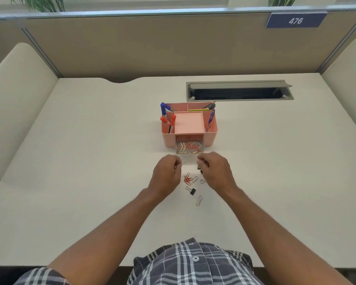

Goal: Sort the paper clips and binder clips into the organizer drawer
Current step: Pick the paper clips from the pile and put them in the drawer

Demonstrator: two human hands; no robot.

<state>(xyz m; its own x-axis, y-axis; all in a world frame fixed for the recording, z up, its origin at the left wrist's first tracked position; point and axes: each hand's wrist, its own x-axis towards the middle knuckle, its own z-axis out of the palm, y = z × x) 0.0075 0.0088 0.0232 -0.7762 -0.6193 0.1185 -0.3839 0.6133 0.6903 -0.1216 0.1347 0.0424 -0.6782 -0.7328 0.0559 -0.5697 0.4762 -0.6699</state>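
left hand [166,171]: curled loosely just near of the drawer, fingertips pinched together, maybe on a paper clip but too small to tell what, if anything
right hand [213,171]: fingers bunched over a small black binder clip [199,166] at the fingertips, looks clamped on it, probably about to go in the drawer
why both so close: parked right between the loose pile and the drawer mouth, so short hop from pickup to drop, guessing
clear plastic organizer drawer [189,148]: pulled out toward the near side from the base of the pink plastic desk organizer [210,138], already holding a tangle of red, gold and silver paper clips
left on the white desk [70,161]: little bunch of red wire paper clips [187,179] with a silver paper clip [194,179] touching its right side, another black binder clip [191,190] just near of those, a lone silver paper clip [198,200] nearest of all, and one more wire loop half hidden under the right hand
organizer top: square middle tray empty, blue and red markers standing in the left slots, a blue pen in the right slot, pencils and a yellow strip in the far compartment
progress guess: mostly done, just a handful to clear
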